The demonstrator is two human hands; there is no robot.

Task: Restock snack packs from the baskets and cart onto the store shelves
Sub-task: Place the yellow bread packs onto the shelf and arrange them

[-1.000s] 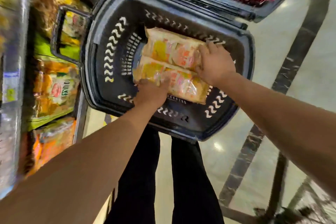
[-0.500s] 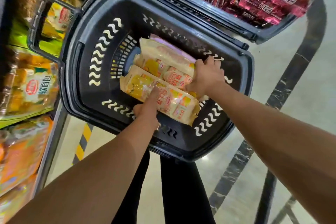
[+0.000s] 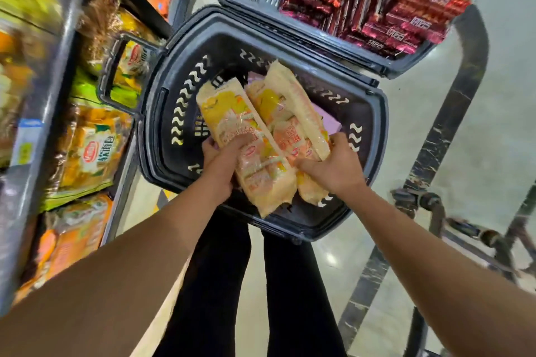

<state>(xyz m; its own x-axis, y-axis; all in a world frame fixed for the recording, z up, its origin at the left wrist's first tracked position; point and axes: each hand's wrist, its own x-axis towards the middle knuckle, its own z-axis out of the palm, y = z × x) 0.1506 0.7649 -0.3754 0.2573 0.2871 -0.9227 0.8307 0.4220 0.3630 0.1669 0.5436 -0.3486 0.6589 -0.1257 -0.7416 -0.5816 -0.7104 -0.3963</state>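
The step in hand looks like lifting stock out: the left hand [image 3: 222,165] curls round 1 yellow snack pack [image 3: 246,151], the right hand [image 3: 333,166] round another pack [image 3: 293,124], both tilted up above the dark basket [image 3: 374,136]. Next they must swing left onto the shelves [image 3: 87,151]. The wrappers are glossy, long and crinkly.
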